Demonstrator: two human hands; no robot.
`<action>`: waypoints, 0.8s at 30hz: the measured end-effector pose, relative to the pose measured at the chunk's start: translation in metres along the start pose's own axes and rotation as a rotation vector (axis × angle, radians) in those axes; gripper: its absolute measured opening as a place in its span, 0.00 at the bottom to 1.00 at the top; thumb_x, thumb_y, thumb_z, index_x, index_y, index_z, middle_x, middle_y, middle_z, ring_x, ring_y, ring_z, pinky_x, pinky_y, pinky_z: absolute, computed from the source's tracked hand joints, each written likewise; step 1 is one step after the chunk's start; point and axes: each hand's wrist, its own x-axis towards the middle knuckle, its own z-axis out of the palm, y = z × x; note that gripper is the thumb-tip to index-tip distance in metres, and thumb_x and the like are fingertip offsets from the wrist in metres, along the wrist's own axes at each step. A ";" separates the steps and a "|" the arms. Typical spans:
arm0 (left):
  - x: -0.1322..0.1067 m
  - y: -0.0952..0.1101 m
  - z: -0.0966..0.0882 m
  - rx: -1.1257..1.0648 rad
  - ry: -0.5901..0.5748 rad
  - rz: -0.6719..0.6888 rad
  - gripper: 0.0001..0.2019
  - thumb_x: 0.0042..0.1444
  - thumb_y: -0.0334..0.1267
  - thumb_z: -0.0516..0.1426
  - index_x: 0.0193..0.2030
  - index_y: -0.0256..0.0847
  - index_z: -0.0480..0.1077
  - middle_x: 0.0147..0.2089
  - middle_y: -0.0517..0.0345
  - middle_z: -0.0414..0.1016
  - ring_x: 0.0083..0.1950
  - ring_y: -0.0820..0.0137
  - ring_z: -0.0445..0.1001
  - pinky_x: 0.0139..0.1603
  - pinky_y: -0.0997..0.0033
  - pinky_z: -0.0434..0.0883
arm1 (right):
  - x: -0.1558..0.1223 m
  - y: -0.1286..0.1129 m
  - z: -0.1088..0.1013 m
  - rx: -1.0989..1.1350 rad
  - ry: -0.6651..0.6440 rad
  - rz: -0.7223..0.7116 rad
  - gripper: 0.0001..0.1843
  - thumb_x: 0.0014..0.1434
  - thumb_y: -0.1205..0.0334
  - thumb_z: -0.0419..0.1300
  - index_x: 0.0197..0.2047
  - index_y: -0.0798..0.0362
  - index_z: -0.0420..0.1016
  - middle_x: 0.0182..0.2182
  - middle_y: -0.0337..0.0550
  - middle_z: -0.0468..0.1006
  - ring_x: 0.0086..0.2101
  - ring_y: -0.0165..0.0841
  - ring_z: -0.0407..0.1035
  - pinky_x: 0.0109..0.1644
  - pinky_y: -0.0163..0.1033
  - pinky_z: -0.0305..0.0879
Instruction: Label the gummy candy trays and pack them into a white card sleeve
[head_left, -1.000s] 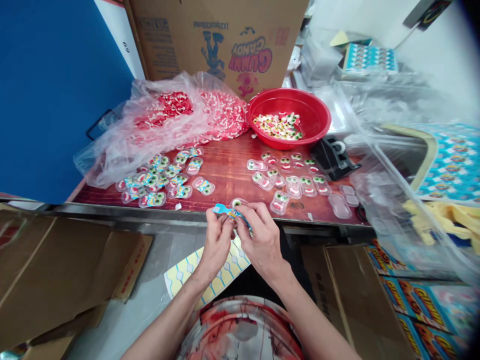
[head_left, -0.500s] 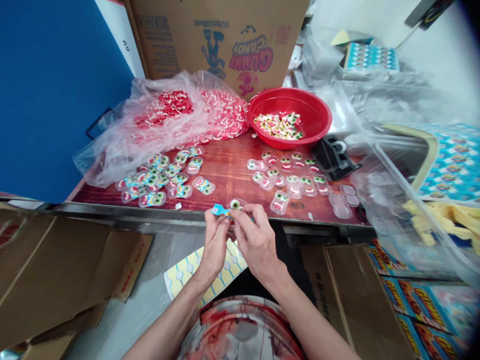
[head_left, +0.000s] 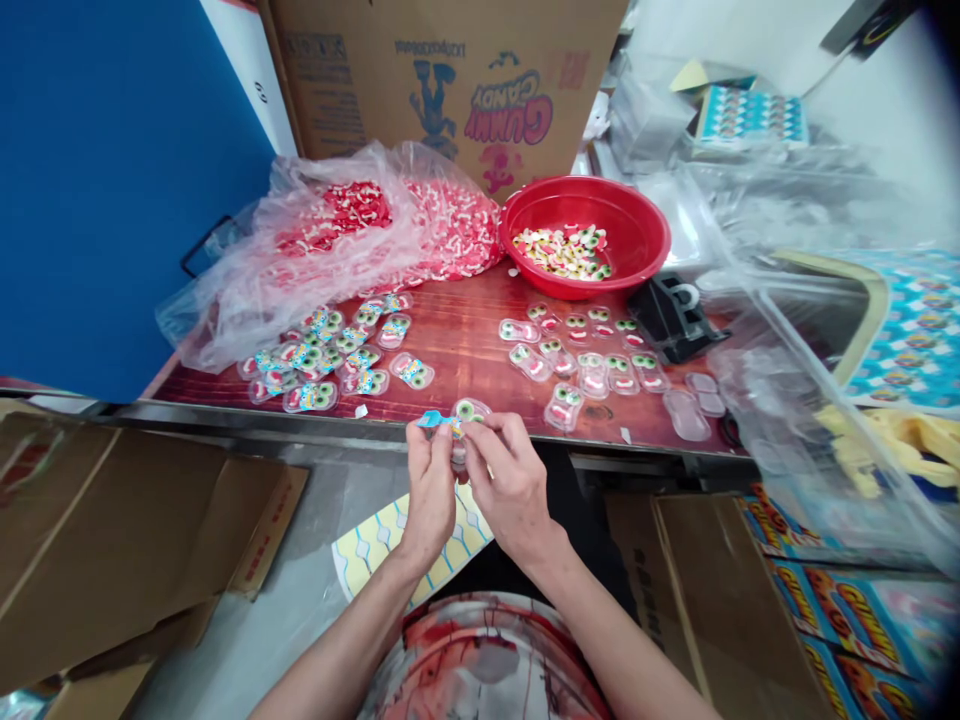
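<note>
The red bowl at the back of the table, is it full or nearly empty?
Far from full: the red bowl holds only a shallow layer of gummy candies on its bottom, with its bare inner wall showing above them.

Two hands, the left hand (head_left: 430, 480) and the right hand (head_left: 510, 480), meet at one blister pack (head_left: 466, 413). One red bowl (head_left: 637, 215) stands on the table, with one black tape dispenser (head_left: 675, 318), one cardboard box (head_left: 450, 70) and two groups of small packs.
</note>
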 end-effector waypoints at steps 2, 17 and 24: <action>0.001 0.004 0.000 0.069 0.026 0.020 0.15 0.61 0.50 0.59 0.39 0.44 0.59 0.33 0.65 0.68 0.30 0.76 0.68 0.31 0.77 0.67 | 0.000 0.000 -0.001 0.101 0.046 0.070 0.13 0.68 0.71 0.54 0.49 0.52 0.77 0.40 0.47 0.74 0.39 0.33 0.74 0.43 0.38 0.75; 0.005 -0.003 0.000 0.130 0.120 0.282 0.16 0.64 0.50 0.58 0.42 0.46 0.55 0.35 0.64 0.68 0.32 0.73 0.72 0.34 0.73 0.69 | -0.007 0.029 -0.020 0.582 0.007 0.811 0.19 0.52 0.56 0.70 0.47 0.52 0.79 0.39 0.43 0.78 0.27 0.28 0.68 0.28 0.35 0.69; 0.010 0.005 -0.003 0.163 0.074 0.297 0.18 0.62 0.52 0.60 0.41 0.46 0.56 0.36 0.63 0.67 0.32 0.74 0.70 0.32 0.74 0.69 | -0.007 0.014 -0.018 0.779 -0.054 0.816 0.13 0.55 0.53 0.69 0.37 0.53 0.79 0.24 0.36 0.74 0.24 0.27 0.63 0.27 0.33 0.60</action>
